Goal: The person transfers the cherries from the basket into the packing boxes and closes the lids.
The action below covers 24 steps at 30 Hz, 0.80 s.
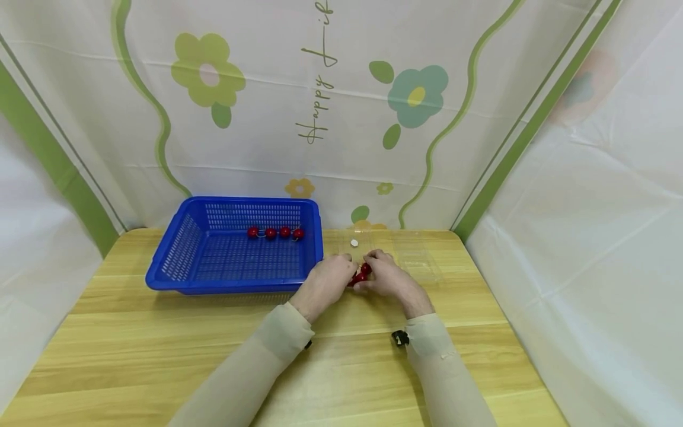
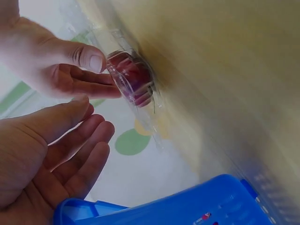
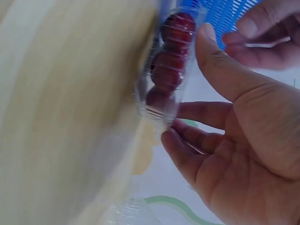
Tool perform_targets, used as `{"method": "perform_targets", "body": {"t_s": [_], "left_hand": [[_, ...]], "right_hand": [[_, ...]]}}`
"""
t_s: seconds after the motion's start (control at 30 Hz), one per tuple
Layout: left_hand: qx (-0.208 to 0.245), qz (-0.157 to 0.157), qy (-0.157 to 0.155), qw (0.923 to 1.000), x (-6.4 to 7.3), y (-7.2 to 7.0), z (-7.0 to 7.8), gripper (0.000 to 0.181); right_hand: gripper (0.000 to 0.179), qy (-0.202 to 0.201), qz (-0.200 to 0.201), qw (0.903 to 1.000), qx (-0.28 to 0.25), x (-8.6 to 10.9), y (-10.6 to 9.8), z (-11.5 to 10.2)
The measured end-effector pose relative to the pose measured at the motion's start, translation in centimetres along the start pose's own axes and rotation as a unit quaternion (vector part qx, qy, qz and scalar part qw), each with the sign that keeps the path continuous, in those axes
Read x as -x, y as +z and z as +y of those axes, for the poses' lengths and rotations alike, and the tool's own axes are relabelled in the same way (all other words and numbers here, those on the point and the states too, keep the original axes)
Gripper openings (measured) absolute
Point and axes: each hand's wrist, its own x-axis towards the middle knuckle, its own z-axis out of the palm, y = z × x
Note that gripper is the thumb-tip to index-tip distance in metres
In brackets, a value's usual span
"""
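Note:
Several dark red cherries [image 3: 167,70] sit in a small clear plastic box [image 3: 152,112] on the table. My right hand [image 1: 391,276] spans the box's right side, thumb on one edge and bent fingertips on another. In the left wrist view, the right thumb [image 2: 89,58] lies right at the box's edge. My left hand [image 1: 329,281] hovers on the box's other side, between it and the blue basket [image 1: 235,289]. Its fingers [image 2: 89,164] are loosely bent with nothing between them. Both hands partly hide the box in the head view.
Several more red cherries [image 1: 271,233] with stems lie along the back of the blue basket at left. Another clear plastic container [image 1: 421,264] stands to the right. Behind the hands is a clear plastic part with a white spot [image 1: 354,243]. A printed curtain closes off the table's back.

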Motion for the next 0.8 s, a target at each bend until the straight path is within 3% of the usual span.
{"method": "perform_targets", "body": {"t_s": [0.2, 0.27, 0.4, 0.53, 0.7, 0.8], "left_hand": [[-0.066, 0.056, 0.053, 0.9949, 0.8, 3.6, -0.1, 0.010], [-0.069, 0.070, 0.070, 0.9927, 1.3, 4.2, 0.0, 0.006], [-0.076, 0.073, 0.100, 0.9894, 3.5, 2.0, 1.1, 0.006], [-0.101, 0.047, 0.120, 0.9865, 5.3, -0.1, 2.2, 0.019], [-0.091, -0.011, 0.131, 0.9871, 6.6, -0.3, 2.4, 0.042], [-0.083, -0.024, 0.139, 0.9865, 7.1, 0.0, 2.3, 0.047]], "right_hand": [[0.087, 0.001, -0.017, 0.9998, 0.010, 0.7, -1.0, 0.0], [0.086, -0.003, -0.021, 0.9997, 0.009, 0.9, -1.3, 0.1], [0.087, -0.011, -0.032, 0.9994, 0.010, 1.1, -1.7, 0.0], [0.087, -0.008, -0.048, 0.9987, 0.015, 1.4, -2.0, 0.0], [0.089, 0.008, -0.073, 0.9973, 0.011, 1.9, -2.5, -0.2], [0.089, 0.011, -0.082, 0.9965, 0.012, 2.2, -2.8, -0.5]]}}
